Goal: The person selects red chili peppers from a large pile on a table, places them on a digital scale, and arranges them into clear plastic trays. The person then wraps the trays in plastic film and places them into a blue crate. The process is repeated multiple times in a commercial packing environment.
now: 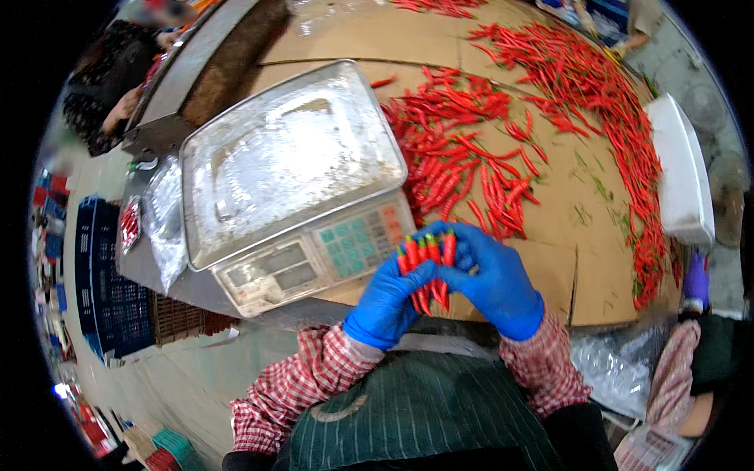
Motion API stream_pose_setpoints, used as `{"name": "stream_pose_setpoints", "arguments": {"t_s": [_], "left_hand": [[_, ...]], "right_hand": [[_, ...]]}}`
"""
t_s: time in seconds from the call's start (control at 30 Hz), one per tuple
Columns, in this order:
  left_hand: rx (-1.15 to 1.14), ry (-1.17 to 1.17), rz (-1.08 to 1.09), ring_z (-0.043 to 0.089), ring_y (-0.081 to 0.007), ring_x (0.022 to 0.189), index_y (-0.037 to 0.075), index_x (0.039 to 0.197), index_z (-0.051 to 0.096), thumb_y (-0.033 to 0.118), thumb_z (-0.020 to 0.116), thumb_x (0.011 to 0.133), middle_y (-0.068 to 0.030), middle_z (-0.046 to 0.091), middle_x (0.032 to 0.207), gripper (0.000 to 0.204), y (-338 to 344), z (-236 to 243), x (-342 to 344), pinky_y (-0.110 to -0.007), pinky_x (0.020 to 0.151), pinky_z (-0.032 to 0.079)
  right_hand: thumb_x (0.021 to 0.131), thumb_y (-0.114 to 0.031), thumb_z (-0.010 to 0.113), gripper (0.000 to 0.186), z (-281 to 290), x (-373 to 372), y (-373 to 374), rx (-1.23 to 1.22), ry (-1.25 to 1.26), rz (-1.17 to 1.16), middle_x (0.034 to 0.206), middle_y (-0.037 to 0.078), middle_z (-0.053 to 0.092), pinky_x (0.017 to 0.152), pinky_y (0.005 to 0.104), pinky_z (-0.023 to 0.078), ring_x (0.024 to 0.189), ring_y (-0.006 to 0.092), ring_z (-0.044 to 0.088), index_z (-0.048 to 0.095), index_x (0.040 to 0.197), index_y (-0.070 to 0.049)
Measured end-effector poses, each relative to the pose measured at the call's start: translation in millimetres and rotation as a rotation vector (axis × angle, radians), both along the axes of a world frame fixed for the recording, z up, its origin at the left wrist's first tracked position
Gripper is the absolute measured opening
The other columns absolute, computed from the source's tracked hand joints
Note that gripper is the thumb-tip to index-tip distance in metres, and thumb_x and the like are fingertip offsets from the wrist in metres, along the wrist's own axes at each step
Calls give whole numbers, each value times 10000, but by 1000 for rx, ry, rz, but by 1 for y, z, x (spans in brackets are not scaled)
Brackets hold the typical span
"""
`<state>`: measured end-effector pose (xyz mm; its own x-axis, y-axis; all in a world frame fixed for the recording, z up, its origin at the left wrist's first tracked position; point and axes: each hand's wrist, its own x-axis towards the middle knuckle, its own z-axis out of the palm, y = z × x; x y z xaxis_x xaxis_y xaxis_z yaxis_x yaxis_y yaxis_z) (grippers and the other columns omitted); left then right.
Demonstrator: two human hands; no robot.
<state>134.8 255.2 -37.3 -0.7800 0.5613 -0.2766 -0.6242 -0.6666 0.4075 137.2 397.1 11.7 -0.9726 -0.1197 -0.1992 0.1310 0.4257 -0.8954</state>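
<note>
Blue-gloved, the left hand [386,302] and the right hand [503,279] held a small bunch of red chillies [426,271] between them, above the near edge of the counter [145,263]. Both grips were closed round the pods: the thumbs lay at the front and the fingers curled behind, partly hidden. Green stem ends pointed up and the pods stood side by side, apparently to keep the bunch even. A loose chilli heap [455,149] lay just beyond the hands, seemingly for easy reach. Near the counter's near-left corner stood a weighing scale [267,279] with a stained metal pan [294,153]; its keypad [353,247] faced the wearer, presumably for reading. A long chilli bank [628,157] ran along the right edge, beside a white plastic tub [682,169]. Cardboard [550,271] covered much of the surface, likely as protection.
</note>
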Motion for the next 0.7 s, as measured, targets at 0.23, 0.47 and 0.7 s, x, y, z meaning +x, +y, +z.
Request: {"name": "stream_pose_setpoints", "arguments": {"t_s": [0.23, 0.47, 0.7], "left_hand": [[-329, 125, -140, 528, -109, 853, 43, 1189, 393, 66, 587, 764, -53, 540, 1007, 468, -19, 22, 6, -247, 739, 446], [-796, 575, -51, 514, -120, 821, 96, 1216, 400, 47, 554, 776, -43, 543, 959, 468, -102, 77, -39, -240, 739, 440], [-1971, 1380, 184, 532, -293, 870, 121, 1153, 451, -16, 544, 735, -150, 521, 969, 449, -167, 47, -131, -328, 747, 427]], "right_hand": [[597, -169, 733, 699, 21, 12, -19, 398, 193, 287, 794, 113, 521, 565, 256, 446, 646, 179, 547, 400, 1198, -38], [685, -161, 677, 505, 41, -2, -6, 123, 164, 88, 783, 88, 543, 516, 245, 428, 598, 150, 546, 475, 1138, -68], [718, -151, 636, 405, 1, 3, 7, 129, 153, 190, 796, 52, 556, 538, 241, 428, 591, 138, 529, 508, 1097, -85]]}}
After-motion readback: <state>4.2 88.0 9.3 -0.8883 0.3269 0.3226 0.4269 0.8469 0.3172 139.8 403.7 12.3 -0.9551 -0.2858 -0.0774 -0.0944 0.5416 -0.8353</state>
